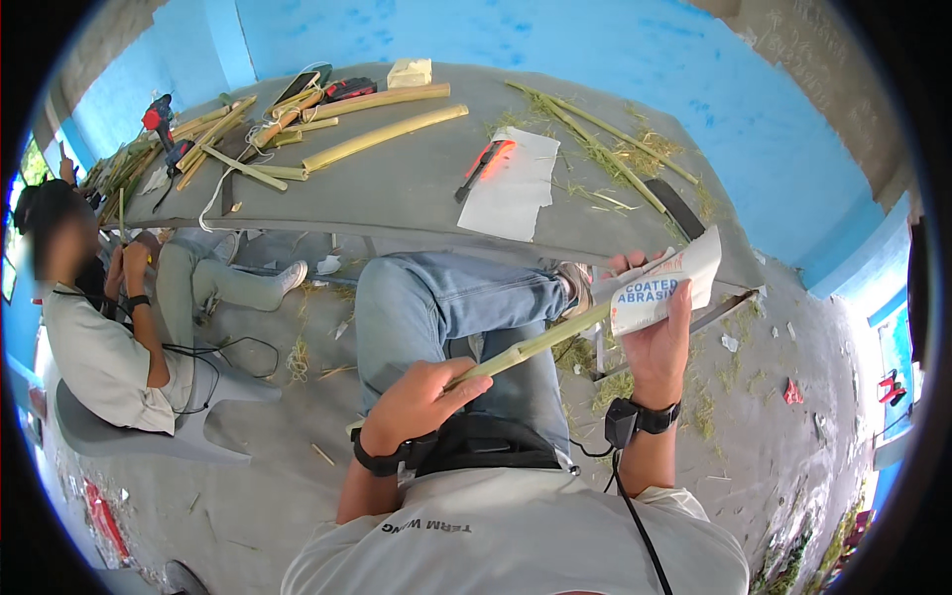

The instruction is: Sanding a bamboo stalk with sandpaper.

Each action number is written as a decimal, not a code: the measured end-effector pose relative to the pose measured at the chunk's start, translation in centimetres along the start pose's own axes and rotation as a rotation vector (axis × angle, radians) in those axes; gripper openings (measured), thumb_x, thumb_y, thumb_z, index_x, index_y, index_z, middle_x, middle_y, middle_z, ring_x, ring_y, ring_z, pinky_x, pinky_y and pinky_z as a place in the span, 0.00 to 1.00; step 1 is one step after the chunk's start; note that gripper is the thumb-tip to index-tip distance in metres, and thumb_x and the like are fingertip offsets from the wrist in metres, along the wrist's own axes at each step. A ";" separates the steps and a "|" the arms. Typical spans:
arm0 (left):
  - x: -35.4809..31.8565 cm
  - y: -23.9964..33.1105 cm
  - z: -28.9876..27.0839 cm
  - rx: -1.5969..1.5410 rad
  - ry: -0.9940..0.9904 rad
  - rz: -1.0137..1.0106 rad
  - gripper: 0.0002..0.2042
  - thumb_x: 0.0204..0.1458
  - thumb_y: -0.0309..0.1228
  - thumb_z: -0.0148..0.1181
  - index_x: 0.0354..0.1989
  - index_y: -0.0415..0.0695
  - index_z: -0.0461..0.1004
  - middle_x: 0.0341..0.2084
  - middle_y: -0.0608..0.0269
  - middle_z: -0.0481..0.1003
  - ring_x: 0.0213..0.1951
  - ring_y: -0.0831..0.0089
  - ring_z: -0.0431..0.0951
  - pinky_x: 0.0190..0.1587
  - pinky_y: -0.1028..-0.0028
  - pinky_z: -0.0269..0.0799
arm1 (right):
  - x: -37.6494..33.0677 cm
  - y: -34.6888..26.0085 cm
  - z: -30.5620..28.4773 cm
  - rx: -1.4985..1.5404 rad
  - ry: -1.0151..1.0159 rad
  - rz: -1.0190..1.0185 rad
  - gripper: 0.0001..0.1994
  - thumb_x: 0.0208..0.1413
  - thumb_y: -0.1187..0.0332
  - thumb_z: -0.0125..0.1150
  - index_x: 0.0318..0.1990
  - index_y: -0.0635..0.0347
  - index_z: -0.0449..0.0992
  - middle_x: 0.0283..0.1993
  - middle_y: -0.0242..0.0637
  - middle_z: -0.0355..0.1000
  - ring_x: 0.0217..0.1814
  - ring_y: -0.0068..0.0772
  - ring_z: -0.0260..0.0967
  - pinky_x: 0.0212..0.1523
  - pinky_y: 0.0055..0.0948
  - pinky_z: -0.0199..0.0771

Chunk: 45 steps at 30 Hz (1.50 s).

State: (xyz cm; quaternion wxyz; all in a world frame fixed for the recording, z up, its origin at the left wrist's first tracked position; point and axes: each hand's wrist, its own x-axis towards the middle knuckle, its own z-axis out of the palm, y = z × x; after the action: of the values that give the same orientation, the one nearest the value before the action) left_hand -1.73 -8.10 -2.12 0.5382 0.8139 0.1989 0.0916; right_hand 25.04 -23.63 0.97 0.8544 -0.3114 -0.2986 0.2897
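A pale green bamboo strip (535,344) runs slantwise across my lap, its far end up to the right. My left hand (421,402) is closed round its lower part. My right hand (659,342) grips a sheet of sandpaper (650,297), white-backed with printing, folded over the strip's upper end. The fingers of that hand show behind the sheet, and the thumb lies along its right side. The strip's tip is hidden by the sandpaper.
On the grey table (347,183) lie bamboo pieces (387,137), an orange-and-black cutter (484,169) on white paper (521,193), a dark flat blade (676,208) and green shavings. A seated co-worker (119,347) is at left. Shavings and scraps litter the floor.
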 end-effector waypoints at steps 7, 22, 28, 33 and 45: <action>-0.3 0.2 -0.4 -0.079 -0.079 -0.003 0.16 0.66 0.43 0.57 0.37 0.41 0.80 0.21 0.67 0.71 0.25 0.78 0.66 0.29 0.73 0.62 | 0.8 -0.8 0.8 -0.098 0.127 -0.071 0.28 0.73 0.53 0.54 0.70 0.63 0.61 0.65 0.45 0.69 0.69 0.43 0.67 0.69 0.45 0.68; -4.5 -2.4 -3.6 0.071 0.179 -0.072 0.19 0.65 0.45 0.60 0.34 0.38 0.80 0.18 0.58 0.70 0.23 0.72 0.68 0.30 0.68 0.66 | 3.2 -0.5 7.7 -0.178 -0.050 0.117 0.24 0.71 0.56 0.58 0.64 0.66 0.67 0.54 0.46 0.77 0.54 0.39 0.79 0.50 0.41 0.84; -3.6 -1.8 -2.6 0.188 0.341 -0.032 0.20 0.65 0.46 0.60 0.36 0.39 0.80 0.17 0.53 0.69 0.21 0.69 0.67 0.28 0.66 0.66 | 2.4 1.7 11.3 -0.139 0.001 0.046 0.24 0.71 0.55 0.57 0.62 0.66 0.68 0.53 0.44 0.77 0.54 0.38 0.79 0.50 0.38 0.84; -3.6 -0.6 -3.1 0.176 0.328 -0.005 0.18 0.65 0.44 0.59 0.37 0.38 0.80 0.18 0.52 0.67 0.21 0.61 0.63 0.28 0.65 0.65 | 2.2 2.0 8.9 -0.166 -0.091 0.125 0.27 0.70 0.55 0.59 0.65 0.69 0.67 0.57 0.48 0.76 0.60 0.42 0.77 0.54 0.42 0.83; -2.6 -0.2 -2.3 0.046 0.293 0.076 0.22 0.66 0.45 0.60 0.30 0.35 0.72 0.18 0.51 0.59 0.25 0.63 0.52 0.26 0.64 0.59 | 1.6 1.1 9.2 -0.264 -0.111 0.052 0.25 0.70 0.53 0.59 0.60 0.68 0.71 0.53 0.46 0.78 0.55 0.34 0.78 0.55 0.37 0.80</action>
State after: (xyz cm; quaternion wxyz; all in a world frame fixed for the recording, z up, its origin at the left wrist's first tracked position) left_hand -5.02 -7.18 -1.21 0.4809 0.8107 0.2464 0.2254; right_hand 19.39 -18.49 6.52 0.7803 -0.4123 -0.3727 0.2869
